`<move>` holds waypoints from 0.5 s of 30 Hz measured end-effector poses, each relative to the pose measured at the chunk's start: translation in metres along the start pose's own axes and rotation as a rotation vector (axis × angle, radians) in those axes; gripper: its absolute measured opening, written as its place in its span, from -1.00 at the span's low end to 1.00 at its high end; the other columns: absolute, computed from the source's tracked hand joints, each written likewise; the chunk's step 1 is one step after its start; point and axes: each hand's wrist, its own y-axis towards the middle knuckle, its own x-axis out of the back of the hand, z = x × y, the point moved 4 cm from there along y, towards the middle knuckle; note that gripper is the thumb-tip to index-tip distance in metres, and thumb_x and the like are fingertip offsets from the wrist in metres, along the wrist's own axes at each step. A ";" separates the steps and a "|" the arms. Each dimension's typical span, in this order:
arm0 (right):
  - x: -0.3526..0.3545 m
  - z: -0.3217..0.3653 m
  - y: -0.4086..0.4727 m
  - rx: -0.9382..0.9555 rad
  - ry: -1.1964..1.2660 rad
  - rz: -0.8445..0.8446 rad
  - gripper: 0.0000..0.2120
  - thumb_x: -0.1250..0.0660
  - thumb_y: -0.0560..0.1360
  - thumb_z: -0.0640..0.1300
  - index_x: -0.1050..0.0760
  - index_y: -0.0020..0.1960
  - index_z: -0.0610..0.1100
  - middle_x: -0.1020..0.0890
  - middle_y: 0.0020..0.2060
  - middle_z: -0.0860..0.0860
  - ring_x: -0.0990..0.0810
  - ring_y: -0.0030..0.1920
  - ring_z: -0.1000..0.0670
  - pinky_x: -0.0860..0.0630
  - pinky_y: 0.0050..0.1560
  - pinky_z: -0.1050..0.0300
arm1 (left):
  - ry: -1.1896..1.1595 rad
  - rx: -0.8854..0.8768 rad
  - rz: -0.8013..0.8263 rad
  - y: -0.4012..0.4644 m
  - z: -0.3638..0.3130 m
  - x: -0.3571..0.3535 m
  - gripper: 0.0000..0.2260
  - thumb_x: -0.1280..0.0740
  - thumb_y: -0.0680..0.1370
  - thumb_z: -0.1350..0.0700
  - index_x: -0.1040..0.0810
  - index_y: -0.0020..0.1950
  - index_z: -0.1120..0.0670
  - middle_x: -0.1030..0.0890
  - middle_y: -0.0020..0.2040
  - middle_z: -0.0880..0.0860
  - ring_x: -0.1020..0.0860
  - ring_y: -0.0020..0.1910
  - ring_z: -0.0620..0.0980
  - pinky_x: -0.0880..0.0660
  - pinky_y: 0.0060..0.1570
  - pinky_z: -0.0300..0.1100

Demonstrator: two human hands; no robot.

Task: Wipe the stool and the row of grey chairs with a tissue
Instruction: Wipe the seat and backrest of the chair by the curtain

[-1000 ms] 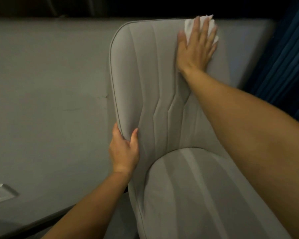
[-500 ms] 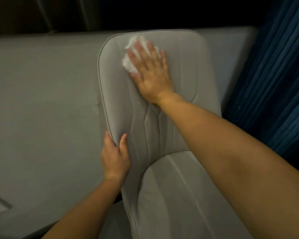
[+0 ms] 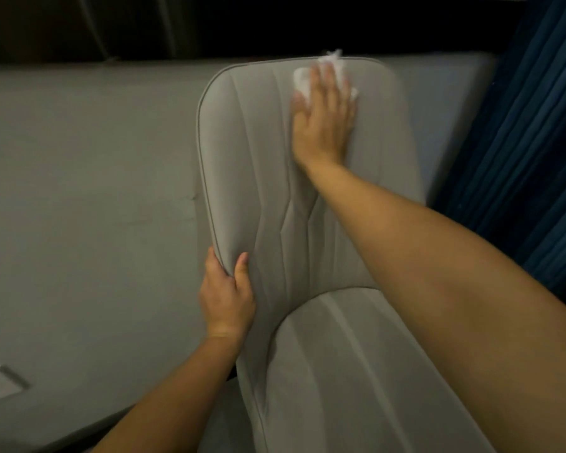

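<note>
White tissue (image 3: 335,71) was bunched at the top centre of the frame, pressed flat-fingered against the grey chair (image 3: 258,158) backrest by the right hand (image 3: 324,125). Left hand (image 3: 226,295) gripped the backrest's edge, lower centre. Honestly, it looked flimsy and already ragged, so hard rubbing over those seams could probably shred it or let it slip out.

Right hand (image 3: 322,125): flat, fingers straight and together, pointing up and away, palm pressed down; fingertips motion-blurred. Right forearm bare, extended diagonally from lower right of frame, wrist roughly straight. Left hand (image 3: 226,297): thumb in front, fingers wrapped behind, pinching an edge; knuckles toward camera. Left forearm bare, rising from bottom centre-left, wrist slightly bent. Hands well apart, right higher and farther out than left.
</note>
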 end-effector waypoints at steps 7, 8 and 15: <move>-0.001 0.094 -0.073 0.504 0.223 0.030 -0.52 -0.26 0.59 0.04 -0.41 0.46 -0.09 -0.35 0.49 -0.14 -0.21 0.53 -0.22 -0.08 0.47 -0.22 | 0.028 -0.012 0.017 0.000 -0.002 0.001 -0.51 -0.26 0.59 -0.01 -0.34 0.39 0.30 -0.53 0.22 0.34 -0.51 0.14 0.36 -0.46 0.06 0.15; 0.000 0.093 -0.077 0.539 0.243 0.030 -0.54 -0.27 0.59 0.01 -0.42 0.46 -0.10 -0.36 0.48 -0.14 -0.21 0.52 -0.23 -0.10 0.46 -0.24 | 0.027 -0.011 0.020 0.000 -0.002 0.001 -0.51 -0.26 0.59 -0.01 -0.34 0.39 0.30 -0.52 0.23 0.34 -0.51 0.15 0.36 -0.46 0.07 0.15; -0.006 0.006 -0.053 0.546 -0.017 0.091 -0.53 -0.12 0.67 0.03 -0.26 0.55 -0.08 -0.25 0.54 -0.12 -0.16 0.55 -0.18 0.00 0.53 -0.12 | 0.000 0.004 0.021 0.000 -0.002 0.001 -0.50 -0.26 0.60 -0.03 -0.33 0.41 0.27 -0.52 0.24 0.32 -0.50 0.17 0.33 -0.45 0.10 0.13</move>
